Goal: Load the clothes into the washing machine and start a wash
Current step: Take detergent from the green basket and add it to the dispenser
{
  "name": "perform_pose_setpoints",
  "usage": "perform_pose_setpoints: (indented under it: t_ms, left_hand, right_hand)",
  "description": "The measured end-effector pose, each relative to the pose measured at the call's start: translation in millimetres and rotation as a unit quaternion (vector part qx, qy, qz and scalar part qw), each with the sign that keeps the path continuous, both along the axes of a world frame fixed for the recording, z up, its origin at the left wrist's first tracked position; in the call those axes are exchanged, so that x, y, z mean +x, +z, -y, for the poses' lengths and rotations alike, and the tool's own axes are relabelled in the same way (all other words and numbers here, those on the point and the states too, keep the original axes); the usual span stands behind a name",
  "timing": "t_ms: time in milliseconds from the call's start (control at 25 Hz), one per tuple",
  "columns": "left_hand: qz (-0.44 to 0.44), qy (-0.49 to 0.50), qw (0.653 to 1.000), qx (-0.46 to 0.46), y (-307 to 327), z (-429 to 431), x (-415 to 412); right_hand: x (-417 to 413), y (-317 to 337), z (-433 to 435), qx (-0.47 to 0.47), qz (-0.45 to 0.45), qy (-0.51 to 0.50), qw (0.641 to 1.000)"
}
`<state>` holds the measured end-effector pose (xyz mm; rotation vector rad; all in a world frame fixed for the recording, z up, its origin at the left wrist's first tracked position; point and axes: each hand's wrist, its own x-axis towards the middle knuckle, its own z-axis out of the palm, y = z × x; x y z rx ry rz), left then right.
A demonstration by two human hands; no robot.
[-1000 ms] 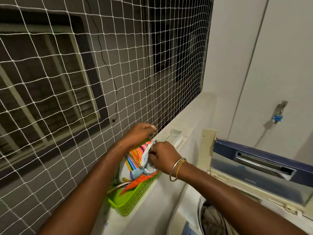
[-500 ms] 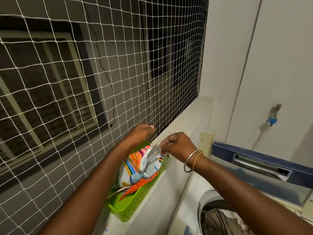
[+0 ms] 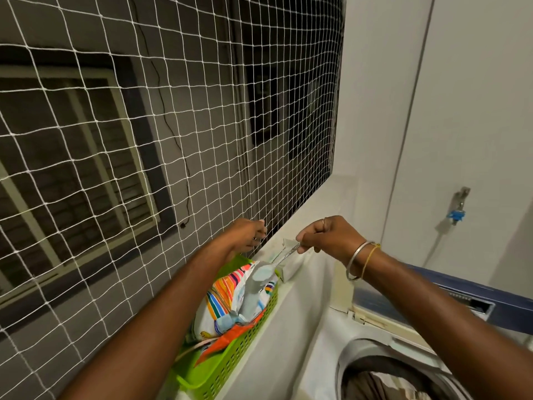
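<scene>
A colourful striped detergent bag [image 3: 227, 301] stands open in a green basket [image 3: 230, 368] on the ledge. My right hand [image 3: 328, 235] pinches the handle of a metal spoon [image 3: 284, 256] heaped with white powder [image 3: 264, 274], just above the bag's mouth. My left hand [image 3: 246, 233] reaches behind the bag's top; its fingers are curled near the net, and what they hold is hidden. At the lower right the washing machine drum [image 3: 383, 379] is open with clothes [image 3: 372, 386] inside.
White netting [image 3: 144, 140] covers the window opening on the left. A small white box [image 3: 291, 268] sits on the ledge behind the basket. The machine's raised blue lid [image 3: 473, 301] stands at the right, and a tap [image 3: 458, 212] is on the wall.
My right hand has lifted up and to the right out of the bag, bringing out a spoon loaded with powder. The view has tilted so more of the drum shows.
</scene>
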<state>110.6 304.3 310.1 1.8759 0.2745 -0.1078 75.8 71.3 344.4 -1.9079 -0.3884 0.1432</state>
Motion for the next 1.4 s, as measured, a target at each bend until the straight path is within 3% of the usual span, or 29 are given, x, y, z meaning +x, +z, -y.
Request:
perform_pose_setpoints:
  t_ms: [480, 880, 1120, 1400]
  left_hand:
    - [-0.045, -0.016, 0.999, 0.015, -9, 4, 44]
    - [-0.104, -0.026, 0.994, 0.033, -43, -4, 72]
    - [-0.119, -0.037, 0.991, 0.041, -46, -9, 75]
    - [-0.113, -0.044, 0.992, 0.042, -39, -5, 77]
  right_hand:
    - [86, 17, 22, -0.021, -0.047, -0.025, 0.998]
    - [162, -53, 5, -0.061, -0.106, -0.045, 0.991]
    - [180, -79, 1, -0.096, -0.077, -0.035, 0.992]
    - [181, -85, 1, -0.183, 0.022, -0.001, 0.983]
